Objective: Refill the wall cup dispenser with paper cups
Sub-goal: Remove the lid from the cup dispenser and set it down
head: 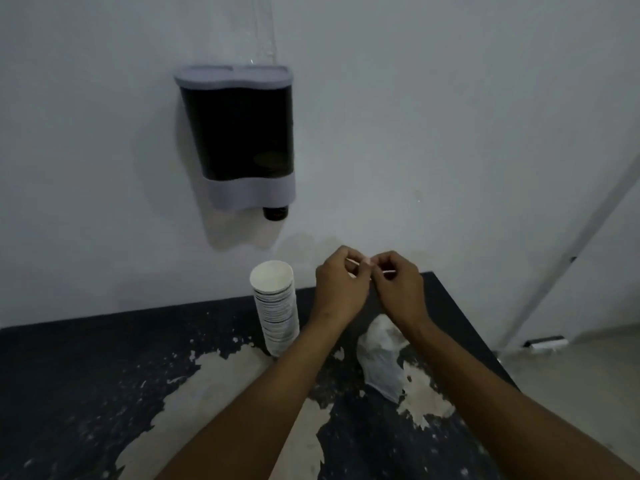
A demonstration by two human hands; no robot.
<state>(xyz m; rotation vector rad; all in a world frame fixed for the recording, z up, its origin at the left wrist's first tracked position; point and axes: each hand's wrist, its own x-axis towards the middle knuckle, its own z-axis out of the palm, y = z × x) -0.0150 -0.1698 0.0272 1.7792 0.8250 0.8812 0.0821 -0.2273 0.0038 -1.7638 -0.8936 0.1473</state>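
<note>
A wall cup dispenser (239,136) with a dark clear body and grey lid and base hangs on the white wall; one dark cup (275,213) pokes out below it. A tall stack of white paper cups (275,303) stands upside down on the table under it. My left hand (341,284) and my right hand (398,287) meet above the table's far edge, right of the stack. Both pinch a thin white strip (360,263) between their fingertips.
The dark table (86,375) has large patches of peeled paint. A crumpled clear plastic wrapper (382,355) lies on it below my right hand. The table's right edge drops to a pale floor, and a door frame runs along the right wall.
</note>
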